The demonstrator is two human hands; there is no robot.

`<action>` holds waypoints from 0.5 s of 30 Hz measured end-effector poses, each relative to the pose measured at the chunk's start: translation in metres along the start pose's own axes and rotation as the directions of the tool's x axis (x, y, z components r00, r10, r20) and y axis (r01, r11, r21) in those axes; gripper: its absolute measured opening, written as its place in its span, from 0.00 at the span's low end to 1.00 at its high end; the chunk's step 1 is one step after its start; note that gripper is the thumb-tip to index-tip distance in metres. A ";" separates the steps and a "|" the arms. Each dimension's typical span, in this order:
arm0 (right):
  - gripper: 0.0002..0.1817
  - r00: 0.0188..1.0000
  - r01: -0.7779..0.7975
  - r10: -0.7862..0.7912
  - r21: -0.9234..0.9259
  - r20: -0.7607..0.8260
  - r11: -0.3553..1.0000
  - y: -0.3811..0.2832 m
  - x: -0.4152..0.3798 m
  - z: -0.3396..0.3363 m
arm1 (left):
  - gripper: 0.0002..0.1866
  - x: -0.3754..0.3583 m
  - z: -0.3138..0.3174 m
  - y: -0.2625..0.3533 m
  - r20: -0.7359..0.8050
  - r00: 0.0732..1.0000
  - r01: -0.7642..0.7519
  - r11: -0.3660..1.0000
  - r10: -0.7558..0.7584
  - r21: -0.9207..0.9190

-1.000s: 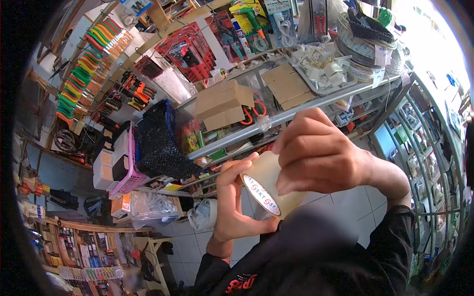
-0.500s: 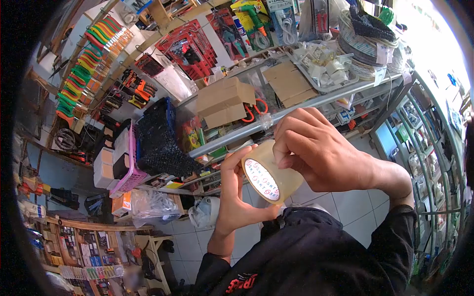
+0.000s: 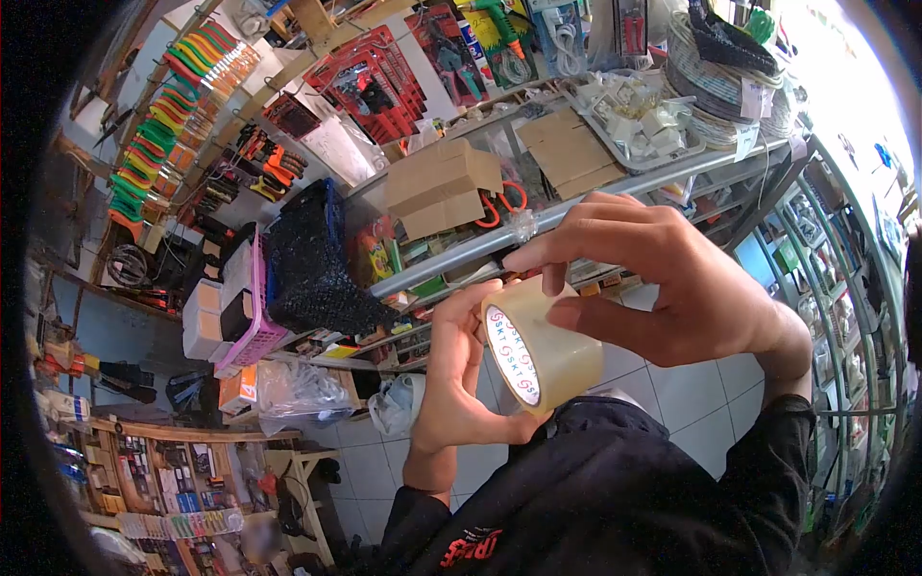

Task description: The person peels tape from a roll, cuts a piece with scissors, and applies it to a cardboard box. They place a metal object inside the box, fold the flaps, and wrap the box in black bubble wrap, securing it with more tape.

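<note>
A wide roll of clear packing tape (image 3: 569,357), its core lined with a white label printed SKT in red, is held in front of my body. My left hand (image 3: 456,379) grips it by the rim, thumb below and fingers above. Over the upper side of the roll is my right hand (image 3: 667,278), its thumb tip against the tape surface and its index finger stretched out beyond the top edge. Thumb and fingers are apart there. Whether a loose tape end lies under the thumb is too fine to see.
On the glass counter lie a folded cardboard box (image 3: 437,192), orange-handled scissors (image 3: 513,199), a flat cardboard piece (image 3: 573,149) and a tray (image 3: 699,154) of small white parts. A pink basket (image 3: 254,331) stands left, beside a black-covered crate (image 3: 312,264).
My right hand has opened from a pinch at the tape, its index finger now extended. The roll has shifted slightly right and down, turning a little in my left hand.
</note>
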State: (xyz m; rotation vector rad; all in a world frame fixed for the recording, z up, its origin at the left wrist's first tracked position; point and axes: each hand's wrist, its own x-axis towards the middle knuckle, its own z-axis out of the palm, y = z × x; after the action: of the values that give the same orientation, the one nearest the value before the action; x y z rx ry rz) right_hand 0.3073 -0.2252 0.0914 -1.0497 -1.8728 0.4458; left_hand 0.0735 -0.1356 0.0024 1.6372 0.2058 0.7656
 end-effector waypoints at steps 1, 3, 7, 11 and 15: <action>0.18 1.000 0.007 -0.007 -0.014 -0.005 1.000 0.001 0.001 -0.001 | 0.64 -0.001 0.001 0.001 0.004 1.000 0.006 1.000 -0.006 -0.005; 0.17 0.997 0.079 -0.079 0.004 0.018 0.997 0.005 0.000 -0.002 | 0.65 -0.001 -0.001 -0.001 0.025 1.000 0.003 1.000 -0.002 -0.026; 0.12 0.991 0.126 -0.127 0.031 0.030 0.991 0.013 0.002 0.000 | 0.66 -0.002 0.000 -0.001 0.026 1.000 -0.009 0.999 0.010 -0.047; 0.10 0.993 0.116 -0.118 0.100 0.014 0.988 0.019 0.002 0.005 | 0.66 0.000 -0.003 -0.003 0.050 0.999 -0.013 0.999 0.015 -0.039; 0.08 0.999 0.044 -0.045 0.111 0.002 0.993 0.019 0.002 0.007 | 0.66 0.000 -0.005 -0.008 0.052 0.998 0.024 0.997 -0.020 -0.073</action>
State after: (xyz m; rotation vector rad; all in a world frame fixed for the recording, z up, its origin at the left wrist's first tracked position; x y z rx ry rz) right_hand 0.3103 -0.2117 0.0760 -0.9319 -1.8494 0.5202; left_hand 0.0731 -0.1298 -0.0053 1.5803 0.1571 0.7053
